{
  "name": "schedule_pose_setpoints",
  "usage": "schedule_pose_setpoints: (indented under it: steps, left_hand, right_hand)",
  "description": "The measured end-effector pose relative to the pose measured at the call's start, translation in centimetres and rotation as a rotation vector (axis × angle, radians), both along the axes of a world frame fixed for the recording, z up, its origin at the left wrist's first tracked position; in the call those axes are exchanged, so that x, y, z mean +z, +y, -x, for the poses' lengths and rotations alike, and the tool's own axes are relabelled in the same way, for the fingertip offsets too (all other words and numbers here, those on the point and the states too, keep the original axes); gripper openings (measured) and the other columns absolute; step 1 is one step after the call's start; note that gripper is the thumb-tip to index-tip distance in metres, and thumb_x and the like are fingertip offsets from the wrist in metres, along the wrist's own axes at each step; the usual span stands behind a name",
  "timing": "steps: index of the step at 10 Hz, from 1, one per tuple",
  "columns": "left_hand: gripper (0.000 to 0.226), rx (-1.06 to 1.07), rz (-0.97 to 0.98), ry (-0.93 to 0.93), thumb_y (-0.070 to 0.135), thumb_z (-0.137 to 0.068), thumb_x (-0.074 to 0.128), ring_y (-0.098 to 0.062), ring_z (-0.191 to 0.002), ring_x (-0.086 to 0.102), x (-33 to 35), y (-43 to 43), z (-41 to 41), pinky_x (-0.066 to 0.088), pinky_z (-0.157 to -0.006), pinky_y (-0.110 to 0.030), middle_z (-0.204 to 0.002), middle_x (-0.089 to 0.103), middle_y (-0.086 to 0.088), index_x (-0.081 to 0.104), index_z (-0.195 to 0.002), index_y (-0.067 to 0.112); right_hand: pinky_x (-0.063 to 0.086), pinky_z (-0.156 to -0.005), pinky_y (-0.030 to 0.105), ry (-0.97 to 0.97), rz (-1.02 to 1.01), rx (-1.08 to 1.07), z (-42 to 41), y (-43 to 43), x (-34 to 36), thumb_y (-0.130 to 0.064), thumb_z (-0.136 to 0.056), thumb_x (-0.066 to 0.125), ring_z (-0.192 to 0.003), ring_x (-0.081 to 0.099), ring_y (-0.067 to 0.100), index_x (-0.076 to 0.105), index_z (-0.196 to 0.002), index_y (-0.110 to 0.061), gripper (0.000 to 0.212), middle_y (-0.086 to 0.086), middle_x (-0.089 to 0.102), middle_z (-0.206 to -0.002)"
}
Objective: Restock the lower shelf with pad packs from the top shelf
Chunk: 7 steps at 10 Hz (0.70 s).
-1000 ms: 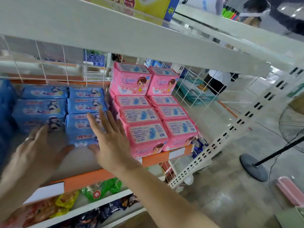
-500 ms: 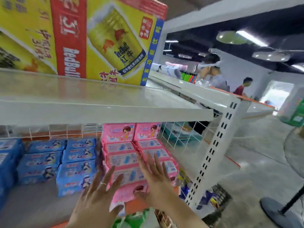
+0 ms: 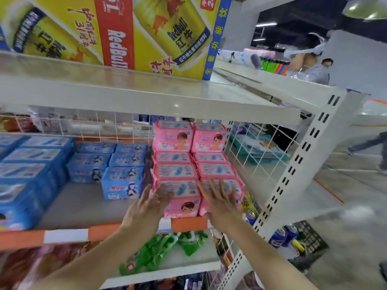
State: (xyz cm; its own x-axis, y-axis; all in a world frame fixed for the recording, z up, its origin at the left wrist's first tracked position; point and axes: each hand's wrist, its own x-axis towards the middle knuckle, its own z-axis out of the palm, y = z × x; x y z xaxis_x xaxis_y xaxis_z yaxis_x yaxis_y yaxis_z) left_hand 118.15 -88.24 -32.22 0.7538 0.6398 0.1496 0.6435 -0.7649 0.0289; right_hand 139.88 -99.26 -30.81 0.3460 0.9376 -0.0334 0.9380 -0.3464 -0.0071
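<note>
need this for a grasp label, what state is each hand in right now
Left hand: open, fingers straight at the front pink pad pack, gripping nothing.
Right hand: open, fingers spread, gripping nothing.

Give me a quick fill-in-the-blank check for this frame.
1. The left hand and right hand are spread over the front pad packs, which are ____.
2. The neighbouring packs to their left are ____.
3. The packets on the shelf below are ____.
Missing: pink; blue; green.

Glossy plastic pad packs, metal shelf
</note>
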Motion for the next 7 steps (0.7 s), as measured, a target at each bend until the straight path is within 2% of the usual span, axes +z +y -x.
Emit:
schedule_pose_setpoints:
  steps: [1,2,3,4,5,6,7]
  left_hand:
    - [0.081,0.038,0.026,-0.042,0.010,-0.099,0.055,-0.028,-0.151,0.013,-0.2,0.4,-1.1,0.050,-0.102,-0.037,-0.167,0.004,0.003,0.008,-0.157,0.042]
    - [0.075,0.052,0.048,-0.151,0.007,-0.096,0.057,-0.024,-0.138,0.033,0.0,1.1,-1.9,0.054,-0.093,-0.037,-0.162,0.022,0.004,0.026,-0.154,0.043]
    - [0.068,0.033,0.022,-0.235,0.005,-0.093,0.064,-0.027,-0.126,0.044,-0.3,1.4,-1.8,0.057,-0.085,-0.044,-0.158,0.034,0.003,0.043,-0.149,0.037]
    - [0.068,-0.008,0.018,-0.265,0.006,-0.079,0.081,-0.034,-0.119,0.055,0.7,0.6,-1.2,0.061,-0.073,-0.048,-0.147,0.051,-0.004,0.059,-0.139,0.027]
    - [0.074,-0.064,-0.034,-0.232,0.028,-0.055,0.097,-0.041,-0.107,0.067,1.7,-0.5,0.1,0.062,-0.062,-0.052,-0.128,0.066,-0.013,0.070,-0.123,0.013]
    - [0.072,-0.042,-0.121,-0.217,0.065,-0.083,0.051,-0.040,-0.117,0.063,1.5,-1.5,1.8,0.059,-0.079,-0.058,-0.134,0.063,-0.011,0.068,-0.126,0.011]
    - [0.085,0.016,-0.136,-0.222,0.075,-0.089,0.023,-0.038,-0.119,0.063,1.3,-2.5,3.2,0.054,-0.088,-0.058,-0.137,0.062,-0.008,0.067,-0.130,0.015]
  right_hand:
    - [-0.023,-0.111,0.061,0.012,-0.049,0.046,-0.6,0.4,-0.4,0.016,-0.082,0.047,-0.140,-0.039,0.031,-0.042,-0.133,-0.056,0.125,-0.012,-0.041,-0.154]
    - [-0.022,-0.111,0.063,-0.003,-0.053,0.073,-1.4,1.0,-0.5,0.020,-0.078,0.042,-0.139,-0.040,0.030,-0.042,-0.132,-0.058,0.127,-0.016,-0.041,-0.153]
    - [-0.022,-0.111,0.064,0.022,-0.031,0.102,-1.8,1.1,-0.4,0.017,-0.082,0.045,-0.140,-0.041,0.030,-0.042,-0.131,-0.059,0.126,-0.019,-0.042,-0.151]
    - [-0.025,-0.110,0.063,0.068,0.003,0.128,-1.7,0.5,0.3,0.009,-0.086,0.053,-0.137,-0.045,0.028,-0.043,-0.131,-0.059,0.126,-0.020,-0.047,-0.148]
    - [-0.036,-0.103,0.055,0.113,-0.040,0.147,-0.8,-1.1,1.2,-0.006,-0.086,0.063,-0.135,-0.049,0.022,-0.038,-0.136,-0.058,0.123,-0.019,-0.050,-0.147]
    - [-0.046,-0.094,0.046,0.127,-0.150,0.172,0.7,-2.8,2.6,-0.011,-0.084,0.066,-0.134,-0.050,0.011,-0.032,-0.142,-0.055,0.121,-0.020,-0.052,-0.144]
    - [-0.035,-0.104,0.056,0.192,-0.270,0.175,3.4,-3.5,3.8,-0.027,-0.091,0.060,-0.138,-0.045,0.014,-0.025,-0.146,-0.053,0.105,-0.021,-0.044,-0.151]
